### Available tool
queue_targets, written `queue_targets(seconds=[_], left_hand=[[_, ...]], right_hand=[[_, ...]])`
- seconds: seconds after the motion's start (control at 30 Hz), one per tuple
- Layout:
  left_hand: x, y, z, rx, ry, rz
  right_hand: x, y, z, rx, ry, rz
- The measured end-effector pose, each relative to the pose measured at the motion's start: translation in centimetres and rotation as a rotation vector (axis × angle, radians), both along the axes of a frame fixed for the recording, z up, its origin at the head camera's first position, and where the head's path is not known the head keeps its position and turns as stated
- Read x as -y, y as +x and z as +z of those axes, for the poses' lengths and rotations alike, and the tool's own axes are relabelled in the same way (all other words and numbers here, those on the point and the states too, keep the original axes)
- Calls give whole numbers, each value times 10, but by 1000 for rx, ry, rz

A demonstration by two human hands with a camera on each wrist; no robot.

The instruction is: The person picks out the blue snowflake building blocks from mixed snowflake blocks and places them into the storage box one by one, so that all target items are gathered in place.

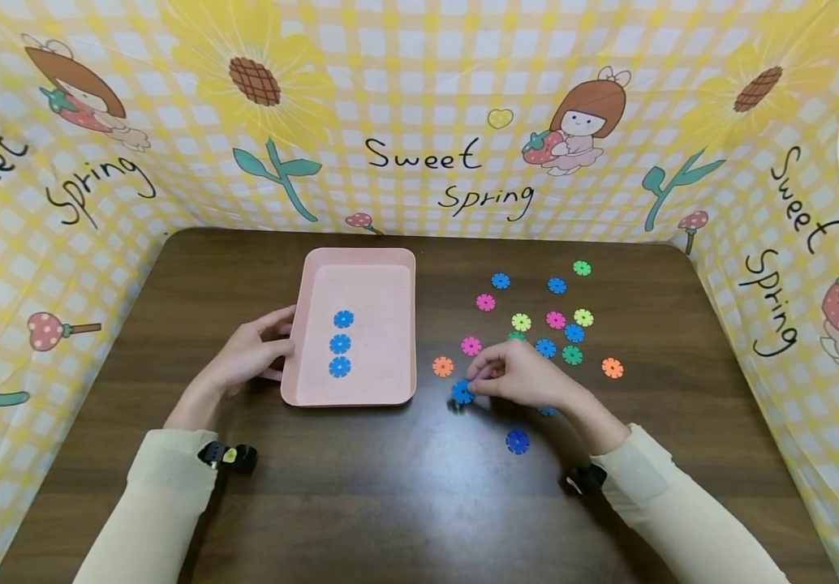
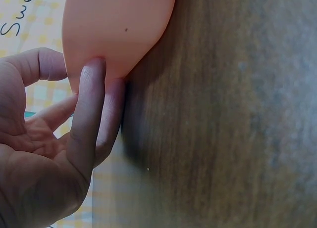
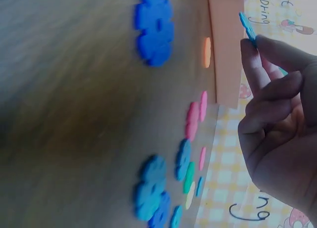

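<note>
Off the right edge of the pink tray (image 1: 379, 332), my right hand (image 1: 522, 373) pinches a blue notched disc (image 1: 462, 392) between thumb and fingertips. In the right wrist view, that disc (image 3: 247, 29) is tilted and held clear of the table. My left hand (image 1: 247, 355) touches the tray's left side with its fingertips. The left wrist view shows those fingers against the outer wall (image 2: 119, 30), none reaching inside. Three blue discs (image 1: 340, 344) lie in a column inside the tray.
Right of the tray, pink, green, yellow, orange (image 1: 613, 367) and blue discs lie scattered, some hidden by my right hand. A darker blue disc (image 1: 517, 441) lies nearer the front. Checked yellow cloth (image 1: 419, 105) stands behind and beside the brown table (image 1: 361, 495).
</note>
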State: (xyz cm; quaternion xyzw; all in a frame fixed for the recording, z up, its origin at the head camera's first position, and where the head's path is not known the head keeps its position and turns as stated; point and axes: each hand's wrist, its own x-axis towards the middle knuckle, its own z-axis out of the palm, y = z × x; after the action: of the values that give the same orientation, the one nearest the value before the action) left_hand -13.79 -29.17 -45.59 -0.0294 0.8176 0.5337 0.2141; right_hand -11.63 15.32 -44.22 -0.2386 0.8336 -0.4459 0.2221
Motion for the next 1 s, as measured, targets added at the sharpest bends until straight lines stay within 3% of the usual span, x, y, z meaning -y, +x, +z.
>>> queue_targets(seconds=[0.43, 1.0], left_hand=[[0, 1, -1, -3, 6, 5], [0, 0, 0, -9, 17, 4]], right_hand=[[46, -27, 14, -48, -91, -255], [120, -79, 20, -55, -131, -333]])
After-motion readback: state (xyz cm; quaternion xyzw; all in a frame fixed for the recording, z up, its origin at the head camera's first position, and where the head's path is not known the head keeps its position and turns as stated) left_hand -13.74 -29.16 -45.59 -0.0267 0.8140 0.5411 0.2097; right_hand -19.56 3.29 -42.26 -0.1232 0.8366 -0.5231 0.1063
